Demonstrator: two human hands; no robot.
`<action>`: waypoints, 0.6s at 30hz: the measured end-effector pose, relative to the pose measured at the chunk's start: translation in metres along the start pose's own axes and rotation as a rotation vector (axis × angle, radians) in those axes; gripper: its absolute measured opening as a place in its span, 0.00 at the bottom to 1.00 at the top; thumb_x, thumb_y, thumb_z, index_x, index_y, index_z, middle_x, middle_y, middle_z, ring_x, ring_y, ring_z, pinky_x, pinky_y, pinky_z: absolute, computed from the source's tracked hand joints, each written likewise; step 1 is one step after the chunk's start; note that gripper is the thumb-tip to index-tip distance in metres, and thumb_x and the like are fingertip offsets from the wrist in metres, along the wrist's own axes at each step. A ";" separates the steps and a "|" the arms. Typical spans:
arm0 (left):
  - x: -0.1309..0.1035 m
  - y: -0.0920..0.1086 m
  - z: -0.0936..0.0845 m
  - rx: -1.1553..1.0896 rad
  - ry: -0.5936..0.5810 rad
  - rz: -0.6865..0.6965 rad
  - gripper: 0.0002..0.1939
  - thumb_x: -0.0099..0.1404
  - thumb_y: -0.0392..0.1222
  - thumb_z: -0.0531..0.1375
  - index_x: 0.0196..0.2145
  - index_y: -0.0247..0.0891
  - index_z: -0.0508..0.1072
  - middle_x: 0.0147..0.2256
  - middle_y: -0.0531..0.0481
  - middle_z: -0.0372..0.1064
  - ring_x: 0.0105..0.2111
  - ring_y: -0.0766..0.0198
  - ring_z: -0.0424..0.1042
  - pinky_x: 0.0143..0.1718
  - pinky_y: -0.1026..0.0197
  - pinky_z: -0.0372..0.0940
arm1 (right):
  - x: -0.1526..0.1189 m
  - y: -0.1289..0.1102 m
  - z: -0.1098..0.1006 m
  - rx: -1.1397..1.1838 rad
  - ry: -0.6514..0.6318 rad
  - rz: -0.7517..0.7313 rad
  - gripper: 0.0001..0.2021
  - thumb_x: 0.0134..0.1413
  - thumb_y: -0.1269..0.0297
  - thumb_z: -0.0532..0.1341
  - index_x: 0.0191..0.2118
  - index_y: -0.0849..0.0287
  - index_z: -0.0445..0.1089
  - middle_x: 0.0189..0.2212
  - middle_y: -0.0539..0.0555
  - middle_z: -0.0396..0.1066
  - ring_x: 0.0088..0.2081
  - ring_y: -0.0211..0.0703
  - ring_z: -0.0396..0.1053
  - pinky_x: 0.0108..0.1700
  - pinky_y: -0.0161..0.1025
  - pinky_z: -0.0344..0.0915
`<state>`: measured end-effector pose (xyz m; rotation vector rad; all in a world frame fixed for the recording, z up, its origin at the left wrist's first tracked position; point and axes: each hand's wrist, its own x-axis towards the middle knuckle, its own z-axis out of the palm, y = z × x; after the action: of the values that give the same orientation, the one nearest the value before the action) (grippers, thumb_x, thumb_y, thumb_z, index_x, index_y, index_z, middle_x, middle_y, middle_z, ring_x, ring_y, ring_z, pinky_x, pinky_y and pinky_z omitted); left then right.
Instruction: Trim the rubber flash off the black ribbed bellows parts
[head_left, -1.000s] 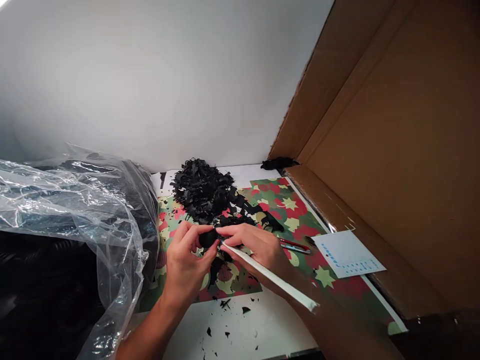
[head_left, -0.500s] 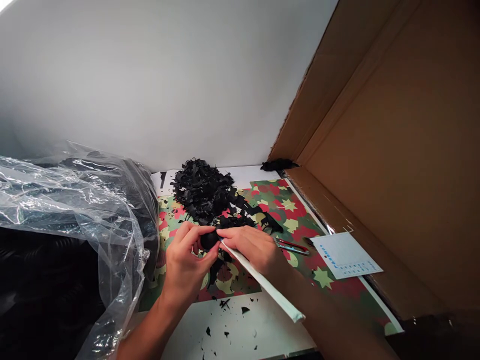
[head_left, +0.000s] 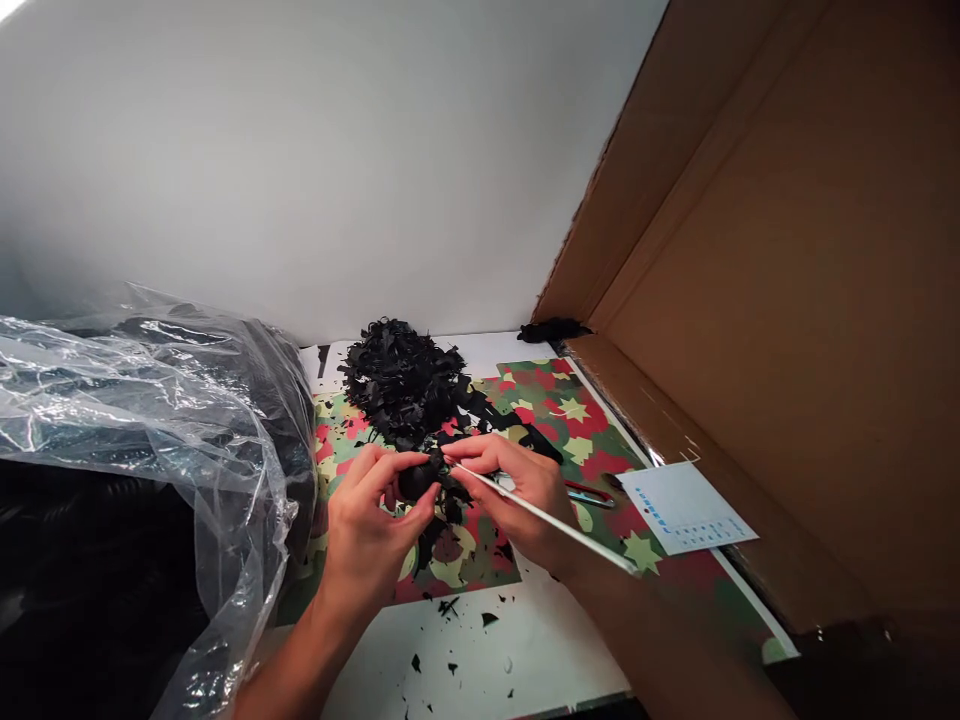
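Note:
My left hand [head_left: 365, 525] is closed round a small, round black part [head_left: 412, 484], pinching it between thumb and fingers. From the right, my right hand [head_left: 525, 490] grips a long, flat white stick-like tool [head_left: 559, 525] near its front end. The tool's tip meets the right side of the black part, where fingers and dark scraps hide it. Thumb and forefinger of my right hand are pressed together there, against the part's edge. Behind both hands rises a heap of black shavings [head_left: 401, 385].
A clear plastic bag [head_left: 247, 440] of black parts fills the left side. To the right lie red-handled snips [head_left: 591, 495], a white card [head_left: 697, 510] and a tall cardboard box wall [head_left: 750, 300]. Black bits dot the camouflage-patterned sheet [head_left: 480, 555].
My right hand has turned, so the white tool shows narrower and its rear end has swung up and right. More black scrap shows between the hands. My left hand holds nearly still.

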<state>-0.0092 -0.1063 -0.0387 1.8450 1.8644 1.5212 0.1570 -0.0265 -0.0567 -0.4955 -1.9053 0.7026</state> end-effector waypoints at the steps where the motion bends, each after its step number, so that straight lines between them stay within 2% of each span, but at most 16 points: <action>1: 0.000 0.000 0.000 -0.012 -0.007 -0.028 0.07 0.60 0.35 0.68 0.38 0.41 0.81 0.28 0.55 0.67 0.24 0.68 0.63 0.26 0.66 0.61 | 0.001 -0.001 -0.002 0.030 -0.023 0.032 0.06 0.65 0.69 0.63 0.35 0.54 0.70 0.42 0.53 0.82 0.41 0.43 0.80 0.47 0.40 0.76; 3: 0.001 0.000 0.000 -0.060 -0.025 -0.111 0.07 0.58 0.36 0.69 0.37 0.42 0.82 0.28 0.55 0.68 0.25 0.67 0.64 0.27 0.65 0.61 | 0.002 -0.003 -0.006 0.041 -0.049 0.073 0.06 0.64 0.68 0.63 0.33 0.54 0.70 0.41 0.53 0.82 0.40 0.43 0.80 0.46 0.39 0.74; 5: 0.002 0.000 0.001 -0.196 -0.048 -0.266 0.07 0.56 0.39 0.70 0.36 0.42 0.82 0.28 0.53 0.69 0.26 0.66 0.64 0.28 0.64 0.61 | 0.003 -0.003 -0.007 0.001 -0.077 0.183 0.08 0.64 0.64 0.63 0.31 0.54 0.69 0.31 0.50 0.79 0.32 0.41 0.76 0.37 0.36 0.71; 8: 0.006 0.000 0.001 -0.609 -0.060 -0.576 0.14 0.57 0.49 0.72 0.38 0.40 0.82 0.30 0.50 0.73 0.27 0.66 0.66 0.30 0.63 0.63 | 0.006 -0.003 -0.008 -0.018 -0.111 0.416 0.14 0.64 0.58 0.61 0.27 0.54 0.63 0.16 0.42 0.63 0.18 0.35 0.59 0.22 0.33 0.55; 10: 0.009 0.001 0.001 -0.888 -0.046 -0.717 0.20 0.56 0.54 0.73 0.41 0.39 0.82 0.34 0.47 0.76 0.29 0.66 0.67 0.31 0.63 0.64 | 0.008 -0.002 -0.009 0.014 -0.097 0.499 0.16 0.64 0.55 0.59 0.27 0.53 0.59 0.13 0.40 0.55 0.15 0.33 0.50 0.20 0.34 0.46; 12: 0.010 0.001 0.000 -1.060 -0.042 -0.773 0.24 0.55 0.56 0.74 0.43 0.38 0.82 0.36 0.43 0.77 0.29 0.65 0.67 0.30 0.63 0.63 | 0.009 -0.001 -0.010 0.030 -0.055 0.521 0.15 0.64 0.53 0.58 0.28 0.53 0.59 0.13 0.39 0.52 0.16 0.33 0.48 0.20 0.34 0.44; 15: 0.008 0.001 -0.001 -1.141 -0.082 -0.786 0.24 0.57 0.55 0.73 0.46 0.37 0.82 0.35 0.41 0.78 0.28 0.64 0.66 0.29 0.62 0.62 | 0.009 0.002 -0.010 0.015 -0.005 0.509 0.13 0.66 0.51 0.56 0.35 0.54 0.67 0.14 0.40 0.51 0.16 0.35 0.49 0.20 0.34 0.46; 18: 0.006 0.001 -0.001 -1.139 -0.107 -0.779 0.23 0.60 0.54 0.70 0.48 0.36 0.82 0.36 0.41 0.78 0.29 0.62 0.67 0.30 0.59 0.64 | 0.005 0.010 -0.007 0.053 -0.027 0.509 0.19 0.72 0.48 0.50 0.43 0.55 0.72 0.15 0.42 0.59 0.16 0.36 0.56 0.21 0.34 0.54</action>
<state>-0.0105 -0.1019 -0.0341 0.5709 0.9974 1.5451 0.1621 -0.0139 -0.0581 -0.9575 -1.7907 1.0874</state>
